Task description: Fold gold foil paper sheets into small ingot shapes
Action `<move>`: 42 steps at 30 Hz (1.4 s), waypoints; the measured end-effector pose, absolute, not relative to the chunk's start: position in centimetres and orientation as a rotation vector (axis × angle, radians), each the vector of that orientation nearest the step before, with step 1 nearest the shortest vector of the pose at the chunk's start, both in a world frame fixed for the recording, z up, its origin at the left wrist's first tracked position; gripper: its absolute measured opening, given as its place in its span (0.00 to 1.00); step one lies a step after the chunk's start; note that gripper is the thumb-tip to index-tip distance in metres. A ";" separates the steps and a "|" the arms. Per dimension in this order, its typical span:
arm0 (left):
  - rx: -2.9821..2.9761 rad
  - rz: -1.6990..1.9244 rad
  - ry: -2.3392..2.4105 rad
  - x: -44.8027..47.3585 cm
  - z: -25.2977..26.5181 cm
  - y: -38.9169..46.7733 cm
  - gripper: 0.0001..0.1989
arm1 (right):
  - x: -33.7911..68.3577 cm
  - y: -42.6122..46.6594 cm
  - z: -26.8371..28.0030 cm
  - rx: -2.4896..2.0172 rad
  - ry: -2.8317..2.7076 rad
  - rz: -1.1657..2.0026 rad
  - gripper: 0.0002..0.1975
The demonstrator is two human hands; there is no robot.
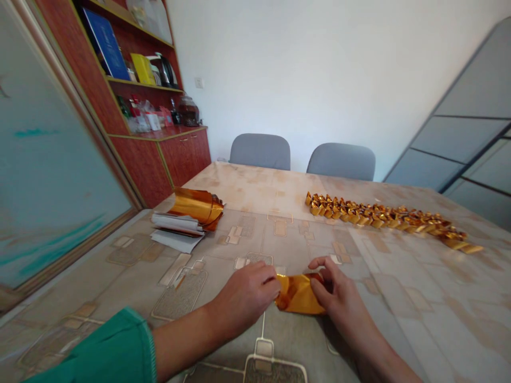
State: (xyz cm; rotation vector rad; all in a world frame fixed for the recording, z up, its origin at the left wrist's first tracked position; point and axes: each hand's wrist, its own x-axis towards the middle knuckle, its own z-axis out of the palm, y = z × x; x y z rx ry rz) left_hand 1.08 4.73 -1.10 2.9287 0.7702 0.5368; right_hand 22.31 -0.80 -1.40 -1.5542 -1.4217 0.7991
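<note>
Between my two hands is a folded piece of gold foil paper [302,295], just above or on the patterned tablecloth. My left hand [255,290] pinches its left end, with the fingers curled closed. At the right end, my right hand [337,292] grips the foil between thumb and fingers, the index finger arched above it. The foil looks rolled into a boat-like shape, open along part of its top. Some of its right end is hidden by my right hand.
Rows of folded gold foil pieces [383,215] lie at the back right. A stack of gold and white sheets [197,210] lies at the left. Two grey chairs [260,151] stand behind the table [263,183]. A red-brown cabinet [175,154] is at the far left.
</note>
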 end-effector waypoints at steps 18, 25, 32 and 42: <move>2.419 0.705 0.620 -0.3 -1.5 7.2 0.12 | 21.9 -1.2 -1.0 -1.269 -1.876 0.682 0.29; 2.409 0.595 0.491 -0.1 -1.3 7.2 0.12 | 20.8 -1.2 -0.6 -1.290 -2.071 0.490 0.08; 2.613 0.796 0.518 0.0 -0.7 6.0 0.15 | 21.2 -1.2 -0.9 -1.359 -2.234 -0.116 0.08; 2.814 0.622 0.775 -1.5 -1.7 1.8 0.04 | 20.9 -2.1 -0.5 -1.510 -2.419 0.158 0.09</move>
